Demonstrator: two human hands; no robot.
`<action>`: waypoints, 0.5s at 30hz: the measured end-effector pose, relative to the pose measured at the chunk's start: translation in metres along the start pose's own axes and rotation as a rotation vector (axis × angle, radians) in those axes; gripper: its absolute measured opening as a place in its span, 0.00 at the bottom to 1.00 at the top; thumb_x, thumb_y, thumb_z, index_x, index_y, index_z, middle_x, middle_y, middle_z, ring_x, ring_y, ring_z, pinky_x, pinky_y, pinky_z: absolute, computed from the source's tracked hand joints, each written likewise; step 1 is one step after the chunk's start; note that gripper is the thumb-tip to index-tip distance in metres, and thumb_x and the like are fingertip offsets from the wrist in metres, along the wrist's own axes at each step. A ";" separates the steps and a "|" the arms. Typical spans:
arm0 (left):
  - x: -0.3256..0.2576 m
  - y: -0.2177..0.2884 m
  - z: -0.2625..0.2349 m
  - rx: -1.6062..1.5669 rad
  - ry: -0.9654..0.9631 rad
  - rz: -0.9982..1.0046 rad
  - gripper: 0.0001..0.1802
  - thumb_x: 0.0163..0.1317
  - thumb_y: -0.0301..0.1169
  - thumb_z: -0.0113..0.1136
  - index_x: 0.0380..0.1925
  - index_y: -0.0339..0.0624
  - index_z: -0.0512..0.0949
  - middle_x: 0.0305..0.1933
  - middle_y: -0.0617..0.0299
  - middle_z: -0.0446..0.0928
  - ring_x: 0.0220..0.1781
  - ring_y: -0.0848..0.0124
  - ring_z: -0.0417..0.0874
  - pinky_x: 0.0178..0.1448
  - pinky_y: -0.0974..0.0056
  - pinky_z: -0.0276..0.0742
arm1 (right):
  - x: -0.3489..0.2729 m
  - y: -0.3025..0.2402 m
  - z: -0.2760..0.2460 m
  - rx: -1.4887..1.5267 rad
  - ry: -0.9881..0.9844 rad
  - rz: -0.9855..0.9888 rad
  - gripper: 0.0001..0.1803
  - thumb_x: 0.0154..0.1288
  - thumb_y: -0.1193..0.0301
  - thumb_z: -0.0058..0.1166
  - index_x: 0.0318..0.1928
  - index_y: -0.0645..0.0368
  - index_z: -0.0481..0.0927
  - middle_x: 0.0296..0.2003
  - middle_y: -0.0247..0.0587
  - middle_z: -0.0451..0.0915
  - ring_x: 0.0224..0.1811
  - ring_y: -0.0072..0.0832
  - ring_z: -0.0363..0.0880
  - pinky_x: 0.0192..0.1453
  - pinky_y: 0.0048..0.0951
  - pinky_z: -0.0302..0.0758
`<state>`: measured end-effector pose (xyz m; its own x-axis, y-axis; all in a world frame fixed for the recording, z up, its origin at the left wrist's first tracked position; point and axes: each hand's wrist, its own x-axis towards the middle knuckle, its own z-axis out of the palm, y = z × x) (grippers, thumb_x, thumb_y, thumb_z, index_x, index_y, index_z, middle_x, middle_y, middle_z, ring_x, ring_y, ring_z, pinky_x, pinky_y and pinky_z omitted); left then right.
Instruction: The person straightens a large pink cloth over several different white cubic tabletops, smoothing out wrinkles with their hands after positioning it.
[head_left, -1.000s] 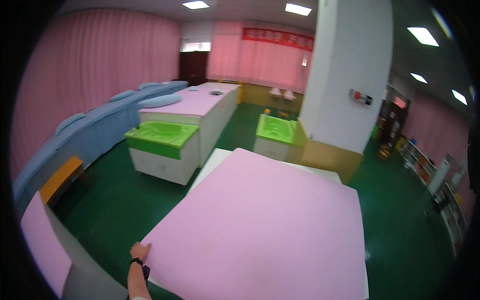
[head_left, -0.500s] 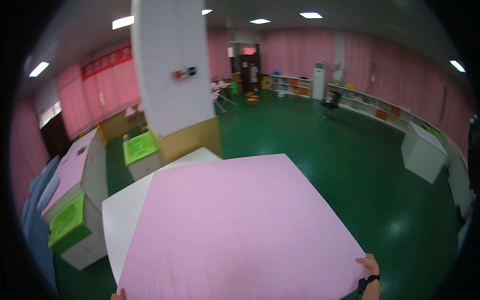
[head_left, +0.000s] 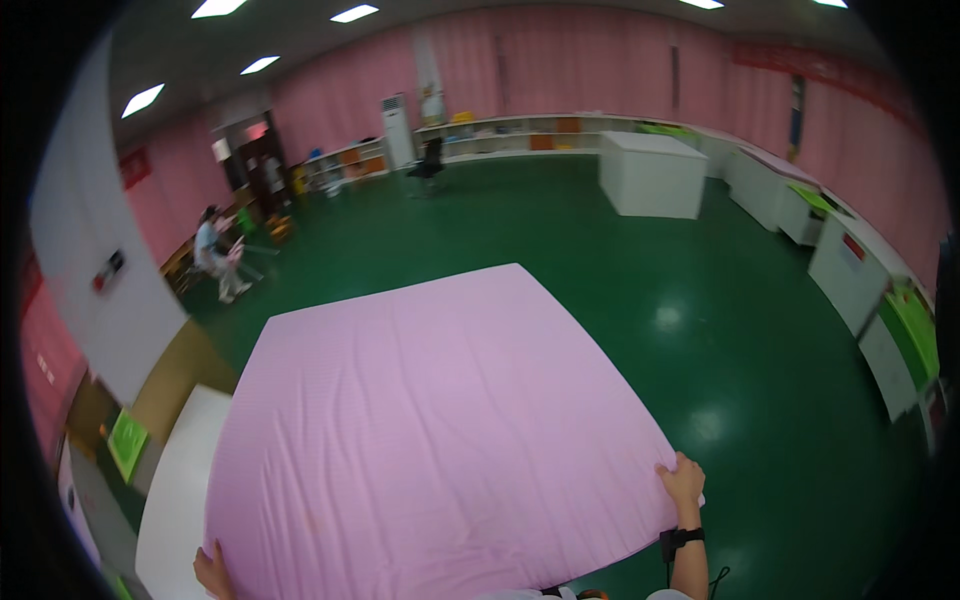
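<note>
A broad, flat mattress with a pale pink cloth cover (head_left: 430, 410) spreads out in front of me. Soft creases run along its surface, more of them toward the near side. At its near left edge, my left hand (head_left: 213, 573) is closed, thumb on top. My right hand (head_left: 684, 480) grips the right edge, with fingers partly hidden; a black band (head_left: 684, 537) circles that wrist. Under the left side of the mattress a white tabletop (head_left: 180, 490) shows.
A pale pillar (head_left: 110, 220) stands at left, near a green-topped cabinet (head_left: 128, 445). Farther off, a person (head_left: 215, 250) is beside a folding frame. A white box-shaped counter (head_left: 652, 175), a black chair (head_left: 428, 160) and low shelves (head_left: 520, 138) stand beyond; white cabinets (head_left: 850, 270) line the right.
The view has turned to the right, so the pillar shifts left and the right-hand cabinets come in. The mattress covers less of the white tabletop and looks more creased. Both hands keep their grip.
</note>
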<state>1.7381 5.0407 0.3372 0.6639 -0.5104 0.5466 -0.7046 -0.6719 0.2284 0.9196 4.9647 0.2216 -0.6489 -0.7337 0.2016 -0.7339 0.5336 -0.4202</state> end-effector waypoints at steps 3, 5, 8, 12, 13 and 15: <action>0.037 0.088 0.055 -0.067 0.123 0.110 0.26 0.52 0.48 0.58 0.34 0.29 0.75 0.31 0.42 0.76 0.37 0.46 0.75 0.41 0.51 0.71 | -0.014 0.024 0.011 -0.073 0.001 0.141 0.22 0.40 0.55 0.61 0.27 0.61 0.74 0.26 0.53 0.77 0.33 0.49 0.76 0.37 0.46 0.72; 0.051 0.168 0.076 -0.066 -0.163 0.177 0.25 0.49 0.47 0.60 0.32 0.32 0.76 0.29 0.42 0.75 0.35 0.47 0.75 0.39 0.51 0.70 | -0.028 0.034 0.011 -0.090 0.047 0.228 0.21 0.40 0.56 0.61 0.26 0.61 0.74 0.25 0.53 0.77 0.32 0.49 0.76 0.37 0.46 0.72; 0.054 0.300 0.106 -0.176 -0.237 0.322 0.23 0.46 0.46 0.62 0.30 0.34 0.76 0.28 0.44 0.75 0.34 0.47 0.75 0.38 0.51 0.70 | -0.044 0.044 0.013 -0.133 0.080 0.366 0.20 0.40 0.56 0.61 0.25 0.61 0.73 0.24 0.52 0.77 0.31 0.49 0.76 0.36 0.46 0.71; 0.063 0.466 0.200 -0.344 -0.055 0.611 0.22 0.41 0.44 0.65 0.21 0.33 0.76 0.24 0.43 0.75 0.28 0.45 0.75 0.33 0.49 0.71 | -0.026 0.045 -0.003 -0.218 0.145 0.526 0.19 0.43 0.57 0.60 0.27 0.60 0.74 0.25 0.51 0.77 0.31 0.47 0.76 0.35 0.44 0.72; 0.058 0.519 0.210 -0.367 -0.069 0.675 0.22 0.41 0.44 0.65 0.19 0.33 0.75 0.23 0.44 0.75 0.27 0.46 0.75 0.33 0.49 0.71 | -0.012 0.043 -0.016 -0.246 0.164 0.559 0.19 0.43 0.57 0.60 0.27 0.60 0.74 0.25 0.51 0.77 0.31 0.47 0.76 0.35 0.44 0.72; 0.055 0.625 0.216 -0.415 -0.102 0.766 0.22 0.41 0.45 0.65 0.18 0.33 0.74 0.22 0.44 0.75 0.27 0.46 0.76 0.33 0.50 0.72 | 0.017 0.031 -0.029 -0.286 0.180 0.593 0.18 0.43 0.58 0.59 0.26 0.60 0.74 0.24 0.51 0.77 0.30 0.48 0.76 0.34 0.45 0.72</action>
<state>1.3881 4.4771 0.3360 -0.0235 -0.8003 0.5991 -0.9869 0.1142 0.1138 0.8801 4.9812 0.2376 -0.9628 -0.2149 0.1637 -0.2522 0.9323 -0.2593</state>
